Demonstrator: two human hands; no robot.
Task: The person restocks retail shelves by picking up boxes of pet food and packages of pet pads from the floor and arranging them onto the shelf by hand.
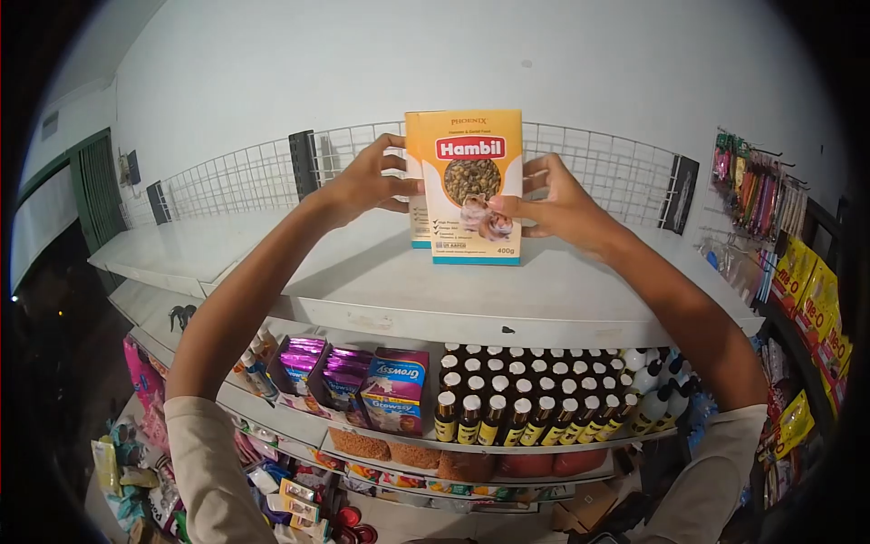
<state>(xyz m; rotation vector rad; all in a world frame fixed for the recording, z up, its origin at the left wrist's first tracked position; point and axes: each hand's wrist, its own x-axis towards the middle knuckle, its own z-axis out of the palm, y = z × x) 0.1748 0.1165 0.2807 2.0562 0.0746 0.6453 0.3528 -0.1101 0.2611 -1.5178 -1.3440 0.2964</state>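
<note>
Two yellow and white Hambil hamster food boxes stand upright on the white top shelf (399, 286). The front box (467, 231) faces me, and the rear box (415, 145) peeks out along its left side. My left hand (373, 184) has its fingers bent against the left edge of the boxes, mostly at the rear one. On the other side, my right hand (551, 201) grips the front box by its right edge, thumb across the printed hamsters and the other fingers partly hidden behind.
Below sit rows of white-capped dark bottles (517, 408), a Growssy box (396, 394) and purple sachets (304, 355). A wire grid (598, 159) runs behind the shelf. Yellow Me-O packs (797, 272) and hanging goods (752, 177) line the right.
</note>
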